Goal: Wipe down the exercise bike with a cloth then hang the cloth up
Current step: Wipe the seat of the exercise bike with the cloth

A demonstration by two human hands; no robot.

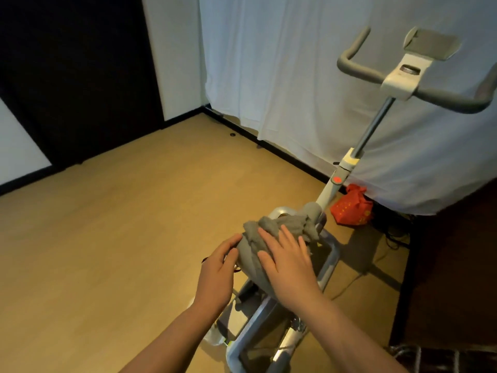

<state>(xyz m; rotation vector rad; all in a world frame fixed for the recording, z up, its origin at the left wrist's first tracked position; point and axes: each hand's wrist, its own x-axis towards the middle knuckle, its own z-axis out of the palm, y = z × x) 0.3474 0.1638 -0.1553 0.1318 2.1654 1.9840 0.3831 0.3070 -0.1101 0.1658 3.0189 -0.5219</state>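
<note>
The exercise bike (336, 189) stands on the wooden floor (121, 238), its long axis running away from the person toward the white curtain (295, 76), handlebars (408, 84) at the far end. A grey cloth (269, 235) lies bunched over the frame low on the stem. Both hands rest on it with fingers straight: the right hand (289, 265) flat on top, the left hand (217, 273) touching its left side, neither grip closed around it. A red bag (352, 208) sits beside the stem; its contents cannot be seen.
</note>
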